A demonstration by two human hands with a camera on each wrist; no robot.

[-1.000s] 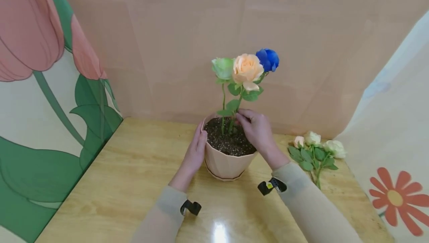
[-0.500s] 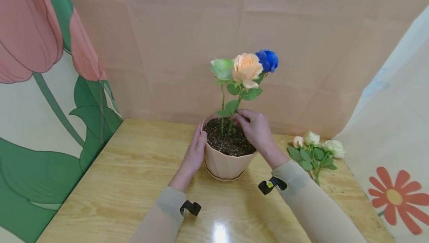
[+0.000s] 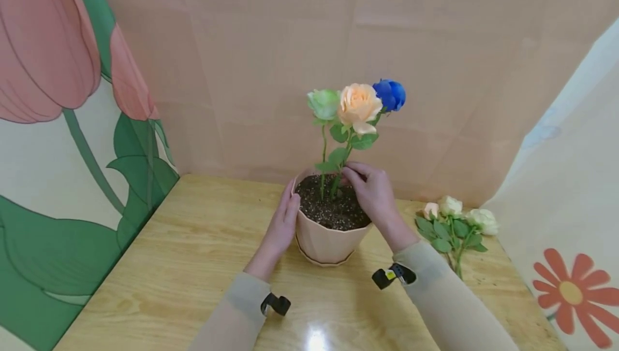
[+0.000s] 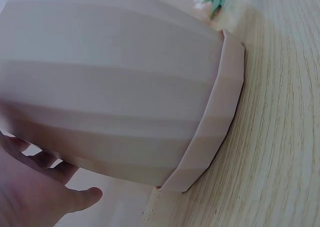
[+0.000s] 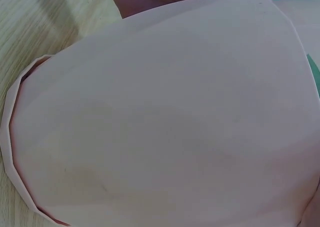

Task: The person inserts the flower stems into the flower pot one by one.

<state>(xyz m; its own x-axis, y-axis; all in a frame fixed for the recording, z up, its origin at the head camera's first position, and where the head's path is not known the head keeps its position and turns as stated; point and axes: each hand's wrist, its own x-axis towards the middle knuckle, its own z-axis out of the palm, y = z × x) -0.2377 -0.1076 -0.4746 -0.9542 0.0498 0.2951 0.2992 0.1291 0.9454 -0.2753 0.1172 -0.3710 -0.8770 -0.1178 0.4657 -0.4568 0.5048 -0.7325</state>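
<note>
A pale pink faceted flower pot [image 3: 329,241] stands upright in its saucer [image 4: 215,117], filled with dark soil [image 3: 333,211]. Three roses rise from it: a pale green rose [image 3: 324,105], a peach rose [image 3: 360,105] and a blue rose [image 3: 390,95] behind. My left hand [image 3: 282,224] presses along the pot's left side, fingers extended on the outer wall. Just above the soil, the thumb and fingers of my right hand [image 3: 377,196] pinch a rose stem; which rose it belongs to is hard to tell. In the right wrist view, the pot wall [image 5: 165,112] hides most of that hand.
Several cut roses, white and pale pink with leafy stems [image 3: 454,227], lie to the right on the wooden table [image 3: 193,265]. A pink backdrop [image 3: 271,71] hangs close behind the pot. Flower-printed panels flank the table on the left and right.
The head view has shifted slightly, so everything sits a little lower in it. Both hands stay at the pot, and the roses stand much as before.
</note>
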